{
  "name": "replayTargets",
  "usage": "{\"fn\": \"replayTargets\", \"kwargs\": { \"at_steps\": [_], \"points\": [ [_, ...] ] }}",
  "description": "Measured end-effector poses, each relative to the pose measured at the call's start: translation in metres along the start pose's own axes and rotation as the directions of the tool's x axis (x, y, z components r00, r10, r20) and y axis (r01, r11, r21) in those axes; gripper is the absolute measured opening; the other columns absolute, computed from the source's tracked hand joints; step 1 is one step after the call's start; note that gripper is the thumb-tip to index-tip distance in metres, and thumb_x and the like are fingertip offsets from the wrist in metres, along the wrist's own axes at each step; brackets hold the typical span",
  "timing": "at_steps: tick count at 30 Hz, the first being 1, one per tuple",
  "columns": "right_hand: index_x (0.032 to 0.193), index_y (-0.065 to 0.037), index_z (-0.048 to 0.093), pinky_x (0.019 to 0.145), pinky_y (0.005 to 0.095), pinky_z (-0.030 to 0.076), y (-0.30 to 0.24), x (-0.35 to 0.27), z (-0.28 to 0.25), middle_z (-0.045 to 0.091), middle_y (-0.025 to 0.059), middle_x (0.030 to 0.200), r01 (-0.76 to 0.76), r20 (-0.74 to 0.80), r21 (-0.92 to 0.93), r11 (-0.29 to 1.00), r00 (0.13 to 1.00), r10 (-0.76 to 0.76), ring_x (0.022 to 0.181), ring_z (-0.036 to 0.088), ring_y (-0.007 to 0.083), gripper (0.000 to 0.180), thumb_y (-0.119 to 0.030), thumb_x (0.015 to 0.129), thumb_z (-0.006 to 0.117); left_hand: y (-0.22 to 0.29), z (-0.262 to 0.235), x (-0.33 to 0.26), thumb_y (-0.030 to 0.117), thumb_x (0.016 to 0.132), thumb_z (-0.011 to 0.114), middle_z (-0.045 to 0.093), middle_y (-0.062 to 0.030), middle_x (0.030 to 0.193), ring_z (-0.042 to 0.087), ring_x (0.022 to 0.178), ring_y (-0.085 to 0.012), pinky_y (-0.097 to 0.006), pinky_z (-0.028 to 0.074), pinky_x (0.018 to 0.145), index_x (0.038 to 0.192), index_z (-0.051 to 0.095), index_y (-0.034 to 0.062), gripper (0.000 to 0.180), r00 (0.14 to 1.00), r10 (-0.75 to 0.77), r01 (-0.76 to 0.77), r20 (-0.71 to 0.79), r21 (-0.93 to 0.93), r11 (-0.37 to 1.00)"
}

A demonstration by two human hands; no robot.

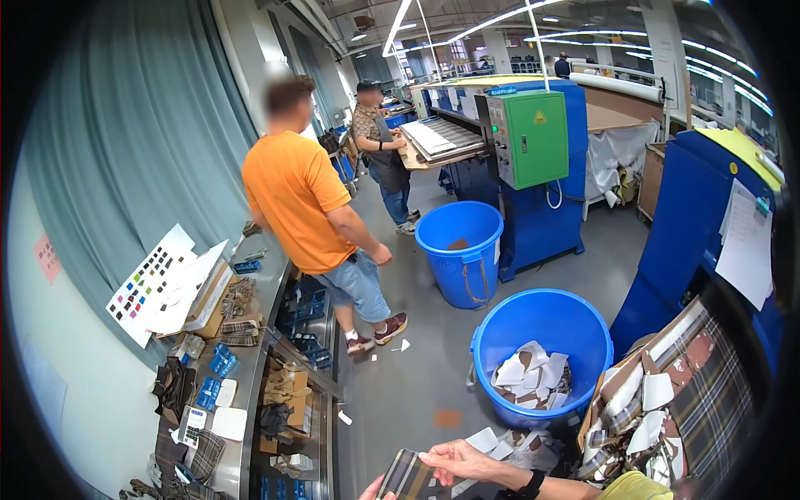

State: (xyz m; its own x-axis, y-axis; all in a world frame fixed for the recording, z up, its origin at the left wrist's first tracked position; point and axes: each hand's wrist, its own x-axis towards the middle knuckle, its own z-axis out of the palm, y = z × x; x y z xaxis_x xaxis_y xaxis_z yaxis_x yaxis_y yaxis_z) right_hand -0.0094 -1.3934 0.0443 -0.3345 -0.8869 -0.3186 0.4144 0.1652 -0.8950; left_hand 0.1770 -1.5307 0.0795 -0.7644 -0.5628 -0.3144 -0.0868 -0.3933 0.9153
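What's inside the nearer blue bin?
Mostly white scraps, with some brown ones, lie in the nearer blue bin. The bin's floor and anything beneath the top layer are covered.

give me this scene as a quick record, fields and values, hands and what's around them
left grip: left hand at the plaid piece's near left edge, mostly cut off by the picture's edge
right grip: right hand, fingers on the upper right of the plaid piece
near bin: blue bin with white and brown scraps
far bin: second blue bin, beside a blue machine with a green cabinet
left side: bench with calculator, swatch board
people: one in orange shirt, one in apron
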Motion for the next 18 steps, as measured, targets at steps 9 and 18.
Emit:
{"fn": "replayTargets", "kwargs": {
  "at_steps": [9,18],
  "points": [
    [0.125,0.003,0.059,0.071,0.0243,0.057,0.028,0.015,0.003,0.062,0.0023,0.089,0.064,0.002,0.001,0.998,0.998,-0.064,0.078,0.064,0.0086,0.044,-0.034,0.101,0.058,-0.021,-0.011,0.01,0.003,0.095,0.06,0.055,-0.0191,0.136,0.058,0.119,-0.0243,-0.033,0.049,0.096,0.147,0.036,-0.0051,0.057,0.983,0.17,-0.14,-0.068,0.32,0.937],
    [0.131,0.003,0.056,0.062,0.0291,0.056,-0.02,0.017,0.039,0.071,0.0092,0.085,0.013,-0.119,-0.402,0.916,0.991,-0.066,0.069,0.07,0.0144,0.042,-0.026,0.1,0.055,-0.024,0.02,0.02,0.029,0.099,0.054,0.027,-0.0287,0.154,0.024,0.144,-0.0446,-0.054,0.021,0.117,0.152,0.024,-0.0021,0.069,0.715,0.492,-0.632,0.497,0.761,0.15]
  ]
}}
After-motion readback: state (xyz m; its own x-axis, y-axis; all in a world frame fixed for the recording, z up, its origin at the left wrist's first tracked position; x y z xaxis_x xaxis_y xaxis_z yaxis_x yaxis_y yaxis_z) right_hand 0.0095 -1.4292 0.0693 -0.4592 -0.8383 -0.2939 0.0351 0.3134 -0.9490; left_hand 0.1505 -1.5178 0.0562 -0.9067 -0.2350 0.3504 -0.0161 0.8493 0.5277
